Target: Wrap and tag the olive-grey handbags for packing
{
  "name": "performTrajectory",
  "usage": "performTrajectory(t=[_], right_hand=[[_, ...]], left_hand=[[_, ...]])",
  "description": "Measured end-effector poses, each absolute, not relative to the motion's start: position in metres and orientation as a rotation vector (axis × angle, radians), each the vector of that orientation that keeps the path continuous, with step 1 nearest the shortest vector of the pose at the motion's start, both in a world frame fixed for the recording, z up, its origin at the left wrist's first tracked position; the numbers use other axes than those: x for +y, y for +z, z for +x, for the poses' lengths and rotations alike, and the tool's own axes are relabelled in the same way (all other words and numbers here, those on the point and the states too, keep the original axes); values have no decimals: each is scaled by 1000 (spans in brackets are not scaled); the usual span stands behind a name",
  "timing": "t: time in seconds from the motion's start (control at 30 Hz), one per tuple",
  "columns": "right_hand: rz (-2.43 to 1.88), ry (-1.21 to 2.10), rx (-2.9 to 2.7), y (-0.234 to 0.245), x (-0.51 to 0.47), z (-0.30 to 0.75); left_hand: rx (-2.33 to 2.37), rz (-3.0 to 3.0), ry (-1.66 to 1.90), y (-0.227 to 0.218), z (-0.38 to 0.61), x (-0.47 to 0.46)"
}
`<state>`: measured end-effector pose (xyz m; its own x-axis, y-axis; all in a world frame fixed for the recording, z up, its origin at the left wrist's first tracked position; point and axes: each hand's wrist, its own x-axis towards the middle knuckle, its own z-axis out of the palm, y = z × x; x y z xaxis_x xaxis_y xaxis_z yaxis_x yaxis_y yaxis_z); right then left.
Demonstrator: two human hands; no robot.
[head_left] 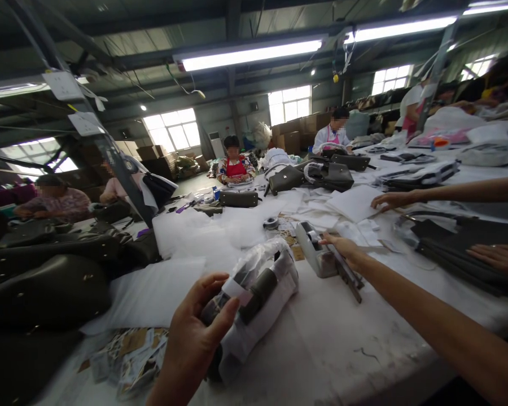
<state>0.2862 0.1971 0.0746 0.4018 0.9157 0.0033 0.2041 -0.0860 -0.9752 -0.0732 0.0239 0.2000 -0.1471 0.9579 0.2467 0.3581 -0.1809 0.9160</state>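
My left hand (198, 324) curls its fingers and thumb around the near end of a dark olive bag (260, 290), partly covered in clear and white wrapping. A white band crosses the bag by my fingertips. Its lower side rests on the table, and the full shape is hidden by the wrapping. Beyond it stands a grey tape dispenser (319, 262). My right hand (342, 251) reaches over the dispenser, fingertips pinched at the tape beside the roll. The tape strip itself is hard to make out.
Olive bags (55, 287) crowd the left. White foam sheets (195, 234) cover the middle, and hang tags (131, 352) lie in front. At right, a co-worker's hands touch paper (355, 200) and a dark bag (461, 248). Other people sit behind. A metal post (122, 163) rises at left.
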Motion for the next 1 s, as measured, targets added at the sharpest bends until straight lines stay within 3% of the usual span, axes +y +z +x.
performTrajectory(t=[0.37, 0.57, 0.83, 1.0], right_hand=[[-1375, 1098, -638, 41, 128, 279], [-1370, 1063, -491, 14, 136, 263], [-1415, 983, -573, 21, 135, 266], [-1318, 875, -779, 50, 102, 244]], left_hand=[[1507, 1501, 1352, 198, -69, 22], [1492, 1508, 1310, 199, -71, 20], [1458, 1531, 1344, 198, -69, 20], [1401, 1545, 1354, 193, -74, 25]])
